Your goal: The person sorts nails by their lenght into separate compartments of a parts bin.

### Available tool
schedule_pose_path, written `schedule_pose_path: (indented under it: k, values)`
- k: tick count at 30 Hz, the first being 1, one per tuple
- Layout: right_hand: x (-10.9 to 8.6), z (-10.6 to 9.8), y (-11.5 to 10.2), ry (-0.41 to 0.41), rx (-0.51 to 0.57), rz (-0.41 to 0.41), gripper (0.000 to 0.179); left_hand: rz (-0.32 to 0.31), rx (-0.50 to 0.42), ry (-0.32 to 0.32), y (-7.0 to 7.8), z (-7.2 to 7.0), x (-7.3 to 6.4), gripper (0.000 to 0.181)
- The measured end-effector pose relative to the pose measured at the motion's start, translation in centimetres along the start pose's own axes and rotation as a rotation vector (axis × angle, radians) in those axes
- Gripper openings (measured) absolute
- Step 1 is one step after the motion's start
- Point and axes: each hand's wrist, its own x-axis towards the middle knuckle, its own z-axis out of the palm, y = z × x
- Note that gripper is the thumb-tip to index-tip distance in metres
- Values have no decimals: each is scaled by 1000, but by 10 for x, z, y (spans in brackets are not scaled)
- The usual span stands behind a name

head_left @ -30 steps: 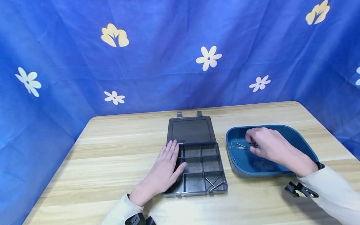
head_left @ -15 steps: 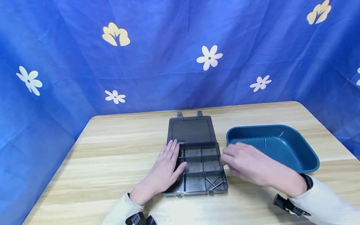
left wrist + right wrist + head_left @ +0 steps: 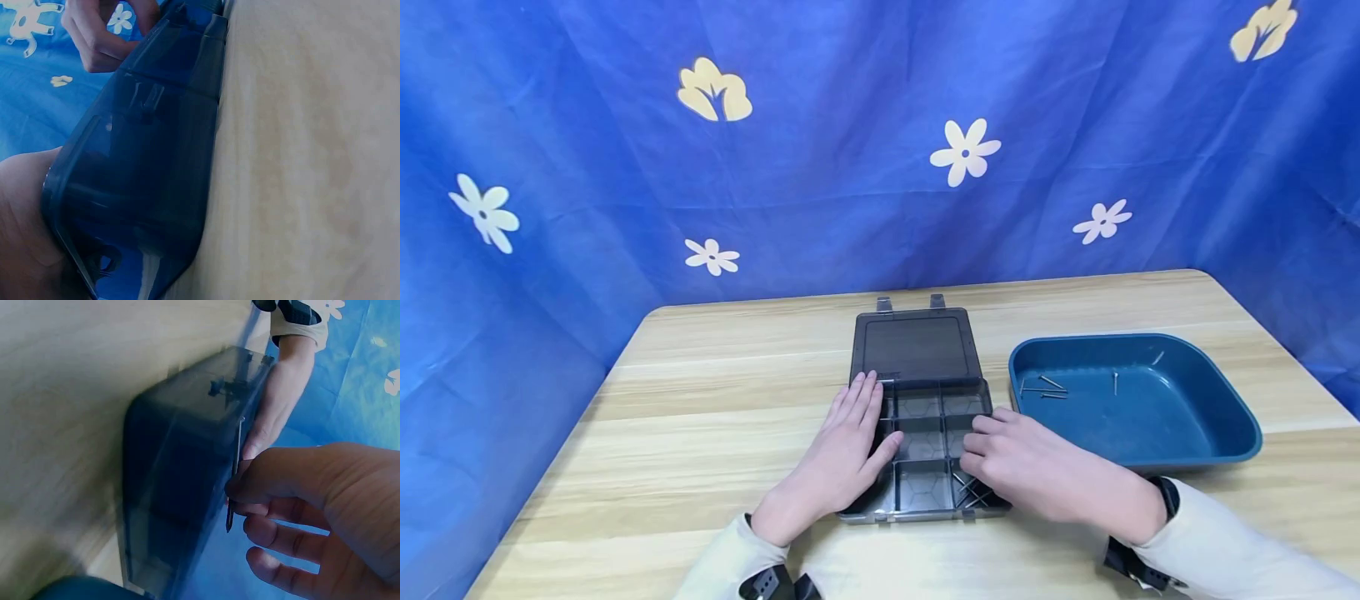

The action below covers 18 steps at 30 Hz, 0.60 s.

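My left hand [image 3: 842, 454] lies flat on the left side of a dark see-through compartment box [image 3: 922, 486], fingers straight and thumb over a divider. Its lid [image 3: 916, 346] is folded back onto the table. My right hand [image 3: 1030, 462] hovers over the box's front right compartment, where several slim metal nails [image 3: 967, 493] lie crossed. In the right wrist view, thumb and forefinger pinch a single nail [image 3: 237, 447] near its middle, head up and point down, beside the box wall [image 3: 181, 462]. In the left wrist view, the box side [image 3: 144, 169] hides most of the left palm.
A blue plastic basin [image 3: 1157, 433] stands right of the box, close to the right forearm. Several loose nails [image 3: 1052, 384] lie in it, mostly at its left end. A blue flowered curtain [image 3: 820, 167] hangs behind the wooden table [image 3: 722, 400].
My right hand has come out of the blue basin and moved left to the box's front right compartment, carrying a nail. The left hand has stayed on the box.
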Motion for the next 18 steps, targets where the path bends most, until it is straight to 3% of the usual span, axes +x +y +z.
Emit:
schedule_pose_path:
  k: [6, 14, 18]
  values:
    - [2, 8, -4, -5, 22, -3, 21, 3, 8, 8, 0, -1, -1, 70]
    - [4, 13, -7, -69, -5, 1, 19, -14, -1, -13, 2, -3, -1, 70]
    - [3, 14, -6, -54, -8, 2, 22, -13, 3, -19, 2, -4, 0, 71]
